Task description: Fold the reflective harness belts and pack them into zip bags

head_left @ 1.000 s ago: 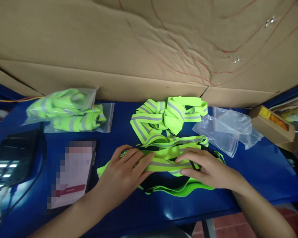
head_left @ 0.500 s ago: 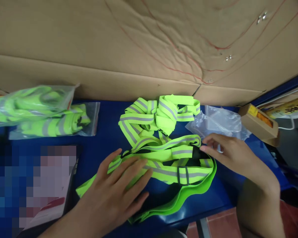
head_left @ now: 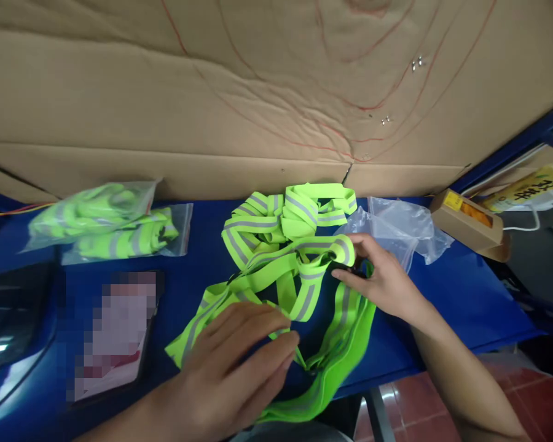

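Note:
A tangle of fluorescent yellow-green reflective straps (head_left: 304, 298) with grey stripes lies on the blue table. My right hand (head_left: 378, 276) pinches a reflective strap at its looped end, where a black buckle (head_left: 343, 267) shows between thumb and fingers. From there the strap hangs toward the table's front edge. My left hand (head_left: 244, 356) is over the near left part of the straps, fingers loosely bent and holding nothing that I can see. Its thumb and the strap beneath it are hidden. Farther back sits a bundled heap of the same strap (head_left: 299, 212).
Two clear bags (head_left: 92, 212) of folded straps lie at the back left. A phone (head_left: 120, 331) with a blurred screen is on the left. Empty plastic bags (head_left: 396, 224) and a small cardboard box (head_left: 470, 221) lie at the right. Behind stands a cardboard wall (head_left: 258, 92).
My right hand has moved left and closed on the strap's looped end, lifting it. The straps in the middle have shifted. My left hand has moved slightly right, its fingers more bent.

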Motion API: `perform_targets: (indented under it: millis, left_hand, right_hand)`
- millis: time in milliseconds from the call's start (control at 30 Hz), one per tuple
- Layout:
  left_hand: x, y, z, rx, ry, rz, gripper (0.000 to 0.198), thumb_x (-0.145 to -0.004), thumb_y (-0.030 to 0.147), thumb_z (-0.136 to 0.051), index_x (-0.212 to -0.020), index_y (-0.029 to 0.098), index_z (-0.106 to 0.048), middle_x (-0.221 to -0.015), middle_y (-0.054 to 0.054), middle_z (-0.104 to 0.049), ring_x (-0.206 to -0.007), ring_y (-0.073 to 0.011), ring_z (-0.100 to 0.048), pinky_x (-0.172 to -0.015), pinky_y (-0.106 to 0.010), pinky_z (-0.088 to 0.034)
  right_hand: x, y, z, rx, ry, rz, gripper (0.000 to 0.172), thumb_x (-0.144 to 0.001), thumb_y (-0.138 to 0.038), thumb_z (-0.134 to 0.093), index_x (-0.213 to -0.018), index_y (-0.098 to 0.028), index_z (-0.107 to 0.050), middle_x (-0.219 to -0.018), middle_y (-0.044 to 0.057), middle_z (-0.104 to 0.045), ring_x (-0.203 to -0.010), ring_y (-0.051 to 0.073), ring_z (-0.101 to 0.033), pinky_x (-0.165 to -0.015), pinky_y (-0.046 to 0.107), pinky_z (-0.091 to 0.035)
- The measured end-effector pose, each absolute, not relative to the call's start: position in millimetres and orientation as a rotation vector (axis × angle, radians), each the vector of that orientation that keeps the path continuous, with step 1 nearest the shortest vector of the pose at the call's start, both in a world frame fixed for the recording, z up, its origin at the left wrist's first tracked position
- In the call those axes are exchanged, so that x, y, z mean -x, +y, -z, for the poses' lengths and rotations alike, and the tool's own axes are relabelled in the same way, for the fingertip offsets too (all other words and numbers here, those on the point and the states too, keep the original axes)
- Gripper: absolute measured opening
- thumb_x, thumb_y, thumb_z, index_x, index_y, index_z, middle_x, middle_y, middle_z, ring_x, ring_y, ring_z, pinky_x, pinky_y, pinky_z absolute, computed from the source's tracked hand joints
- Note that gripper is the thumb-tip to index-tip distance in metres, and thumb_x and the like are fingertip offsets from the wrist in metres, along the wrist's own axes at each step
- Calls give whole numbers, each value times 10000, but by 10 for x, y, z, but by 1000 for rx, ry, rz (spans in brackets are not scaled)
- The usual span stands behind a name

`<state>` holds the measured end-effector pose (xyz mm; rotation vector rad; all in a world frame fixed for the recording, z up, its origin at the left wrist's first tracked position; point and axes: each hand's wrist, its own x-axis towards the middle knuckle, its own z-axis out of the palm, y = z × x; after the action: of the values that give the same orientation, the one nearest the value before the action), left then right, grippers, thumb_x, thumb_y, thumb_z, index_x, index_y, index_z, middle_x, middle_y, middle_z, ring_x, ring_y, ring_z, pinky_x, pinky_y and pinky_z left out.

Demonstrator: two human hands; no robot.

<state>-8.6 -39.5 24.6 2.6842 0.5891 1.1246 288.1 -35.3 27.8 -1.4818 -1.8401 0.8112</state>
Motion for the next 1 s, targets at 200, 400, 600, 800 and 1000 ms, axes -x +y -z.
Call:
perform_targets:
  millis: [200,400,600,800,1000]
  left_hand:
    - [-305,-61,-279,-3173,713,-760,365,-944,181,-633,-1308,196,-625,-1408,-158,-606,-1290,-334,-592,-1032,-516,-527]
    - [-325,67,-213,-3001,669,-511,527,-933,217,-662,-1442,279,-535,-1517,-170,-457,-1317,-367,-567,-1023,-548,-551]
    - [-287,104,-202,-2998,688,-517,410,-933,132,-631,-1331,233,-626,-1484,-165,-478,-1308,-351,-574,-1047,-531,-536]
    - [-296,153,-228,-3209,631,-496,236,-961,113,-563,-1160,188,-665,-1534,-144,-488,-1303,-328,-580,-993,-485,-532]
    - [-268,202,-146,-3398,515,-581,227,-993,144,-528,-1165,179,-671,-1515,-101,-535,-1278,-300,-591,-995,-478,-521]
  right_hand:
    - [-2662,-300,-140,1111,-1490,-1492,439,-885,-396,-772,-1205,-237,-518,-998,18,-661,-925,162,-660,-848,325,-554]
    - [-2658,-254,-32,1102,-1482,-1447,456,-859,-331,-794,-1215,-238,-526,-1089,29,-646,-939,147,-635,-861,300,-542]
    - [-2584,-367,-26,1182,-1673,-1234,556,-843,-299,-815,-1302,-245,-505,-1111,31,-600,-1031,177,-596,-954,340,-525]
    - [-2531,-346,83,1099,-1577,-1350,476,-914,-221,-678,-1341,-249,-468,-1072,29,-604,-1024,175,-623,-912,329,-544]
    - [-2514,-330,78,1110,-1641,-1278,383,-983,-271,-623,-1332,-262,-466,-1152,50,-639,-1113,201,-663,-954,367,-560]
